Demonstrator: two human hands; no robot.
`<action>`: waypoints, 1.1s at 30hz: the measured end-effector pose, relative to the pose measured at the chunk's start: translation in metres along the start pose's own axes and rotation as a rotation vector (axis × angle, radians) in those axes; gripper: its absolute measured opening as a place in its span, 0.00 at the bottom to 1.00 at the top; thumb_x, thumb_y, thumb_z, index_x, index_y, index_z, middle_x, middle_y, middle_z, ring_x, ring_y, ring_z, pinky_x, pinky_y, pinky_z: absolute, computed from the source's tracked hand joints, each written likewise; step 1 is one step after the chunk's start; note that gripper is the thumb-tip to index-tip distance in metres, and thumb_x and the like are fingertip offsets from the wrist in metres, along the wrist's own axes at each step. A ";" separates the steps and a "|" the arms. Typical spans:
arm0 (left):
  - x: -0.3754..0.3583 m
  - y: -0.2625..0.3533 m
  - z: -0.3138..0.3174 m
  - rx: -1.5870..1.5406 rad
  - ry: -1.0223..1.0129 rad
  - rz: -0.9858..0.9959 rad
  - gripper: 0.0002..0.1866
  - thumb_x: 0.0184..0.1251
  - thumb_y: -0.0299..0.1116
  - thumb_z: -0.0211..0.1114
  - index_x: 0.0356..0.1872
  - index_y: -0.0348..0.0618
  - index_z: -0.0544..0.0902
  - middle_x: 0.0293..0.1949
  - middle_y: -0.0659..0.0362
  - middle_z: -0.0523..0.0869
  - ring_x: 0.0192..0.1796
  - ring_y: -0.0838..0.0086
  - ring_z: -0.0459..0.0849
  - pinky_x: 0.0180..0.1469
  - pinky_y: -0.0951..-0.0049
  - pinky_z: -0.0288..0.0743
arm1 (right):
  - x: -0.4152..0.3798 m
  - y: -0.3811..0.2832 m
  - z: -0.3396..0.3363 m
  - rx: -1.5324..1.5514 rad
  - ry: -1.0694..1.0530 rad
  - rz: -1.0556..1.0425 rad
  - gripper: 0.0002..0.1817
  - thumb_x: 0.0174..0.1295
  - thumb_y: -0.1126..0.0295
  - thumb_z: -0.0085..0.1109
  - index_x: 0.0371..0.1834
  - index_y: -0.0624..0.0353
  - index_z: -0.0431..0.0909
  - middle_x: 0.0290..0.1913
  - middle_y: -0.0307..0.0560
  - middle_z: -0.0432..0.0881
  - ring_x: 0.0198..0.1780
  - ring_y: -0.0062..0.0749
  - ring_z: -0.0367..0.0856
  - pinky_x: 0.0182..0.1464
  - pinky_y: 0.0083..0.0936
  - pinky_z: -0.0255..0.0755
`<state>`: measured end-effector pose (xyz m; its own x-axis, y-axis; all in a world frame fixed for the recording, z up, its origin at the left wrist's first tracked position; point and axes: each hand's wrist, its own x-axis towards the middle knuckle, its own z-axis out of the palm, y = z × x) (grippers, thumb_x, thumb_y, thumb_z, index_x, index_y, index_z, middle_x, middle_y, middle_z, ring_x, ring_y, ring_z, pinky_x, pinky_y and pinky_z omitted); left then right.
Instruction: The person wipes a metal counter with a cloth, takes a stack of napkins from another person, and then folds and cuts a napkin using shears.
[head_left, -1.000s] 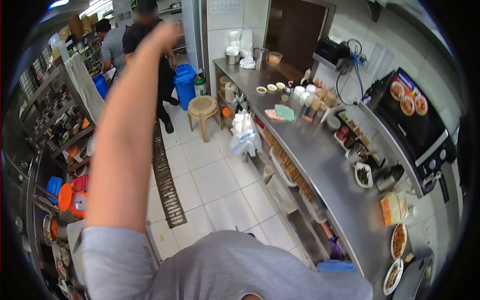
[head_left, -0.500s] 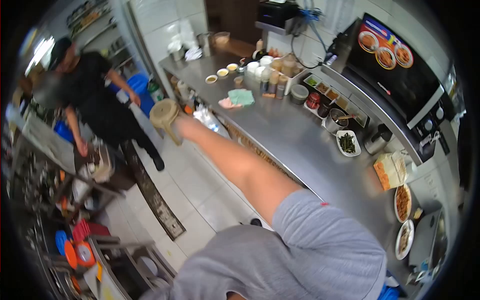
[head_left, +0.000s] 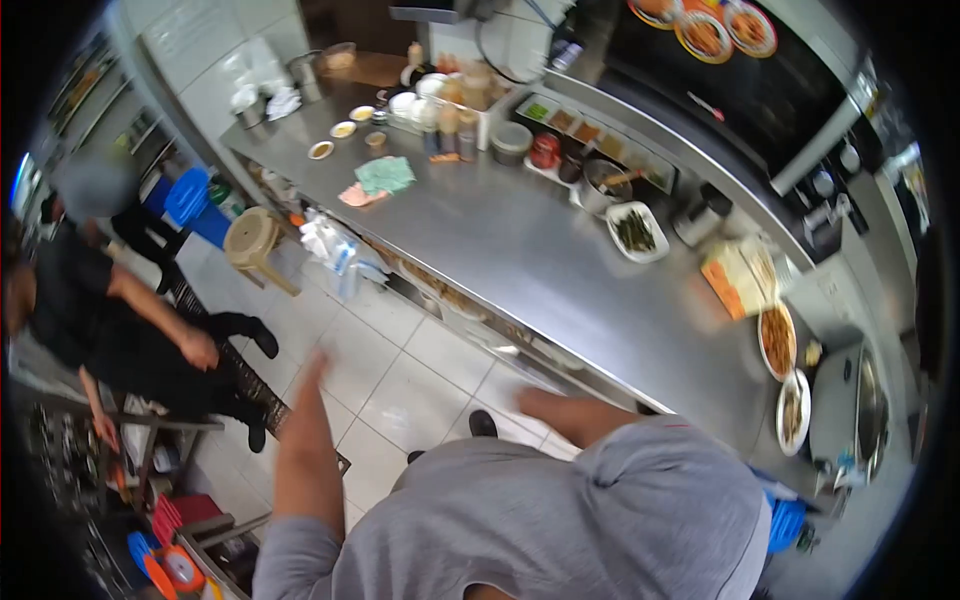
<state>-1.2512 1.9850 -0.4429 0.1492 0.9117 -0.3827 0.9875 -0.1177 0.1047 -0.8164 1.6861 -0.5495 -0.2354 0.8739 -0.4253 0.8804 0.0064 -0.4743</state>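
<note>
My left hand [head_left: 317, 368] is smeared by motion over the tiled floor, so its fingers do not show clearly; nothing can be made out in it. Beside the steel counter's front edge, my right forearm [head_left: 575, 414] is bent and foreshortened. The fingers of that hand cannot be made out. A round beige plastic stool [head_left: 252, 238] stands on the floor beyond both hands, apart from them. White and clear plastic bags [head_left: 335, 245] hang or lie near the stool, by the counter's far end.
The steel counter [head_left: 480, 240] carries folded cloths [head_left: 385, 177], sauce bottles [head_left: 447, 130], a pot [head_left: 603, 187], a dish of greens [head_left: 635, 232] and oval food plates [head_left: 777, 342]. A co-worker in black [head_left: 110, 330] stands at left, with another person behind. A blue bin [head_left: 195, 200] is beyond.
My right hand has come away from the stool and drawn back toward my body. My left arm has entered view. The co-worker is nearer, and the view has shifted.
</note>
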 end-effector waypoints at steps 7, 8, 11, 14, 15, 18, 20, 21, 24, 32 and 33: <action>0.043 0.151 -0.746 0.195 1.166 0.248 0.27 0.65 0.51 0.53 0.54 0.39 0.78 0.51 0.41 0.80 0.55 0.49 0.78 0.55 0.52 0.72 | -0.530 0.101 -0.005 0.119 -0.296 1.396 0.26 0.61 0.56 0.53 0.62 0.54 0.70 0.53 0.59 0.79 0.51 0.49 0.79 0.53 0.43 0.73; 0.021 0.157 -0.761 0.144 1.237 0.274 0.27 0.66 0.52 0.53 0.54 0.39 0.78 0.50 0.42 0.80 0.54 0.49 0.79 0.55 0.52 0.72 | -0.539 0.091 -0.007 0.142 -0.289 1.412 0.27 0.60 0.56 0.54 0.62 0.53 0.70 0.53 0.59 0.79 0.51 0.49 0.79 0.54 0.43 0.73; 0.056 0.148 -0.718 0.026 1.212 0.319 0.28 0.67 0.53 0.51 0.54 0.39 0.78 0.49 0.43 0.82 0.53 0.50 0.80 0.54 0.53 0.72 | -0.474 0.097 0.012 0.185 -0.275 1.268 0.29 0.58 0.54 0.57 0.63 0.52 0.70 0.53 0.58 0.79 0.51 0.49 0.79 0.54 0.43 0.73; 0.164 0.100 -0.522 -0.053 0.868 0.345 0.29 0.69 0.55 0.49 0.53 0.39 0.78 0.47 0.44 0.83 0.52 0.51 0.81 0.53 0.54 0.72 | -0.277 0.099 0.017 0.185 -0.286 0.901 0.32 0.56 0.52 0.60 0.64 0.51 0.70 0.53 0.58 0.79 0.52 0.49 0.78 0.54 0.43 0.72; 0.165 0.083 -0.412 -0.016 0.710 0.317 0.28 0.69 0.54 0.49 0.54 0.39 0.78 0.48 0.44 0.83 0.52 0.51 0.81 0.53 0.54 0.72 | -0.189 0.081 0.001 0.173 -0.280 0.719 0.33 0.55 0.51 0.61 0.64 0.51 0.70 0.53 0.58 0.79 0.52 0.49 0.78 0.54 0.43 0.72; 0.052 0.000 -0.059 0.061 0.151 0.141 0.27 0.69 0.53 0.51 0.55 0.39 0.77 0.49 0.44 0.82 0.52 0.52 0.80 0.53 0.55 0.73 | 0.031 -0.122 -0.166 0.152 0.197 -0.117 0.30 0.54 0.58 0.61 0.63 0.51 0.70 0.54 0.56 0.77 0.54 0.51 0.76 0.56 0.44 0.71; -0.062 -0.036 0.066 -0.024 -0.185 0.014 0.27 0.68 0.52 0.51 0.55 0.39 0.77 0.49 0.45 0.82 0.53 0.53 0.80 0.53 0.56 0.73 | 0.083 -0.246 -0.277 0.312 0.480 -0.543 0.23 0.56 0.67 0.56 0.58 0.53 0.72 0.52 0.55 0.77 0.56 0.50 0.74 0.58 0.41 0.69; -0.118 -0.050 0.097 -0.096 -0.301 -0.061 0.26 0.68 0.51 0.52 0.56 0.39 0.77 0.50 0.45 0.82 0.53 0.53 0.80 0.53 0.56 0.73 | 0.069 -0.301 -0.336 0.367 0.469 -0.637 0.21 0.57 0.67 0.57 0.56 0.55 0.73 0.52 0.54 0.77 0.54 0.48 0.76 0.57 0.39 0.70; -0.202 -0.091 0.123 -0.270 -0.437 -0.239 0.26 0.68 0.49 0.53 0.57 0.40 0.76 0.51 0.46 0.82 0.53 0.54 0.80 0.53 0.57 0.73 | 0.060 -0.380 -0.415 0.531 0.441 -0.904 0.18 0.61 0.69 0.57 0.54 0.56 0.74 0.48 0.50 0.80 0.50 0.40 0.79 0.53 0.33 0.72; -0.246 -0.224 0.114 -0.503 -0.449 -0.602 0.25 0.68 0.45 0.56 0.60 0.41 0.74 0.53 0.47 0.81 0.54 0.58 0.79 0.54 0.60 0.73 | 0.171 -0.299 -0.277 0.237 0.109 -0.216 0.16 0.57 0.67 0.60 0.49 0.58 0.80 0.41 0.50 0.84 0.41 0.31 0.82 0.46 0.29 0.75; -0.239 -0.233 0.108 -0.505 -0.470 -0.588 0.25 0.68 0.45 0.56 0.60 0.41 0.74 0.53 0.48 0.80 0.54 0.58 0.79 0.54 0.61 0.73 | 0.179 -0.281 -0.259 0.253 0.121 -0.211 0.16 0.57 0.66 0.61 0.48 0.58 0.80 0.39 0.49 0.84 0.39 0.30 0.82 0.44 0.28 0.76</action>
<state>-1.5112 1.7519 -0.4752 -0.2573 0.5029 -0.8251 0.7878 0.6037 0.1223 -0.9996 1.9667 -0.2930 -0.3375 0.9176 -0.2100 0.6837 0.0856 -0.7248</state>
